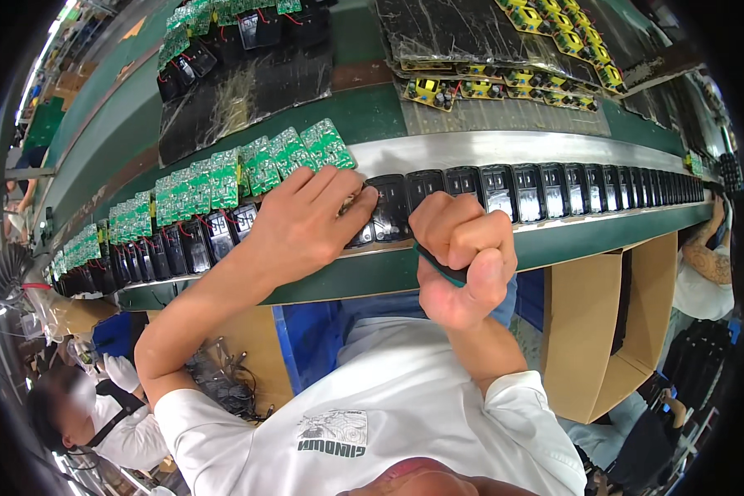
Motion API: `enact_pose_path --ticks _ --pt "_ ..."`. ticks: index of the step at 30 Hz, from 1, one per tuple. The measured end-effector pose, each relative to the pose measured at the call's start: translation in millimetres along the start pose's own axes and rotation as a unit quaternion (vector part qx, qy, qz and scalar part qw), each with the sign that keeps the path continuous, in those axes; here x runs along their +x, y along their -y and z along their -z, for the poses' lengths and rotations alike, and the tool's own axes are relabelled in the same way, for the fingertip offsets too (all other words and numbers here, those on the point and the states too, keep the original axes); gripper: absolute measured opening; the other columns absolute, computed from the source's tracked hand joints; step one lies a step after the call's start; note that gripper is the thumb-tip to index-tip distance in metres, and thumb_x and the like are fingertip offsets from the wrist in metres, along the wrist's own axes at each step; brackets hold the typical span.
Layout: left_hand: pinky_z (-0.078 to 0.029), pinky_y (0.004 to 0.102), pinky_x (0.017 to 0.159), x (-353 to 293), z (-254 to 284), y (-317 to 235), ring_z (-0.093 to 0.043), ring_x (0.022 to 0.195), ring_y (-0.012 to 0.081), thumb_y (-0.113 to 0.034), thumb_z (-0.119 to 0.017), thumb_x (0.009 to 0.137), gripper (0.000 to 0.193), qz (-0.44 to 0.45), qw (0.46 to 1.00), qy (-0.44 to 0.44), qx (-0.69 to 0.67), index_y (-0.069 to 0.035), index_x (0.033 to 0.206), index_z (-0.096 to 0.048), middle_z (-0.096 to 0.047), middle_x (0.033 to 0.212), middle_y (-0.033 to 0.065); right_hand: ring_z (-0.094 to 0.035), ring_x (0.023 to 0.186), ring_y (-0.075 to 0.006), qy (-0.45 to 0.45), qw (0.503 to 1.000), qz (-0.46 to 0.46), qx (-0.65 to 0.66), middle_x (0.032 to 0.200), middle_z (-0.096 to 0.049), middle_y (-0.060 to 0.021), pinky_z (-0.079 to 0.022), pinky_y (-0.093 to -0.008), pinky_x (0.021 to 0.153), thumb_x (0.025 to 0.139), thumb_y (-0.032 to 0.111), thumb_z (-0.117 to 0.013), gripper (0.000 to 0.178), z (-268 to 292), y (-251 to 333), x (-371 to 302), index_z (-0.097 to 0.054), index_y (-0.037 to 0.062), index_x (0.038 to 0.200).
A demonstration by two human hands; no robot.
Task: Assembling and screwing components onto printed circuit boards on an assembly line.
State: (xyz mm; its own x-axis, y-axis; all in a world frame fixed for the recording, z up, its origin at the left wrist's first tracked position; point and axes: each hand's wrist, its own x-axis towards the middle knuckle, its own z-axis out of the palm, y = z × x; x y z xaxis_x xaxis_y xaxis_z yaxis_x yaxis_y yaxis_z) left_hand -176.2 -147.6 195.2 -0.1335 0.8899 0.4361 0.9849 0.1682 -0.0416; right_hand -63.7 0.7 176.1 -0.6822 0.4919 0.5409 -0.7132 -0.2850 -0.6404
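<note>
My left hand [310, 217] is over the row of black plastic housings [388, 207], its fingers bent down and its thumb and forefinger pressed together at one of them. What they pinch is hidden. Just beyond these fingers lies a green circuit board [326, 144]. My right hand [467, 252] is raised in a fist in front of the row, closed round a dark, handle-like object [440, 264]. Most of that object is covered by the fingers. Left of my left hand, green boards [225, 178] with red wires rest at the housings' far ends.
Black sheets bearing boards lie at the back; yellow-framed boards [430, 93] sit at the back right. A metal strip [471, 149] runs behind the housings. Below the bench edge are a cardboard box [583, 331] and a blue bin [306, 339]. Other people sit at both sides.
</note>
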Motion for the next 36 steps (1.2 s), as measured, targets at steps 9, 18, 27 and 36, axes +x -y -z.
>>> enact_pose_path --ticks 9,18,27,36 --pt "-0.040 0.0304 0.069 -2.0 3.6 -10.1 -0.051 0.080 0.0201 -0.011 -0.068 0.082 0.022 0.003 0.999 0.024 0.048 -0.002 0.102 -0.068 -0.055 0.098 0.0081 -0.034 0.065 -0.0165 0.019 1.000 -0.006 -0.005 0.075 -0.045 -0.0043 -0.032 -0.0337 0.062 0.103 0.022 -0.045 0.021 -1.7 2.6 -4.0 -0.043 0.0115 0.085" --pt "-0.052 0.0411 0.085 13.8 6.9 2.9 -0.065 0.099 0.0320 -0.019 -0.064 0.089 0.036 0.162 0.955 0.193 -0.157 0.000 0.120 -0.067 -0.070 0.115 0.0132 -0.043 0.058 -0.0174 -0.069 0.981 0.037 -0.176 0.070 -0.055 -0.0016 -0.039 -0.0315 0.058 0.085 0.009 -0.057 0.011 1.2 3.8 -8.3 -0.055 0.0079 0.074" --pt "-0.051 0.0390 0.072 31.1 10.6 5.4 -0.062 0.081 0.0297 -0.010 -0.066 0.094 0.029 -0.127 0.973 0.184 0.048 -0.011 0.123 -0.070 -0.063 0.103 0.0110 -0.033 0.060 -0.0170 -0.105 0.969 0.149 -0.164 0.066 -0.048 -0.0011 -0.032 -0.0309 0.062 0.101 0.013 -0.048 0.026 -9.3 67.9 -15.4 -0.047 0.0055 0.075" --pt "-0.054 0.0379 0.082 5.9 -97.7 126.2 -0.067 0.091 0.0272 -0.019 -0.062 0.094 0.023 0.074 0.961 0.266 -0.006 -0.004 0.111 -0.068 -0.070 0.104 0.0108 -0.036 0.060 -0.0207 -0.163 0.949 0.183 -0.199 0.071 -0.050 -0.0024 -0.033 -0.0311 0.063 0.099 0.009 -0.051 0.024 -5.7 101.3 -41.4 -0.048 0.0056 0.075"
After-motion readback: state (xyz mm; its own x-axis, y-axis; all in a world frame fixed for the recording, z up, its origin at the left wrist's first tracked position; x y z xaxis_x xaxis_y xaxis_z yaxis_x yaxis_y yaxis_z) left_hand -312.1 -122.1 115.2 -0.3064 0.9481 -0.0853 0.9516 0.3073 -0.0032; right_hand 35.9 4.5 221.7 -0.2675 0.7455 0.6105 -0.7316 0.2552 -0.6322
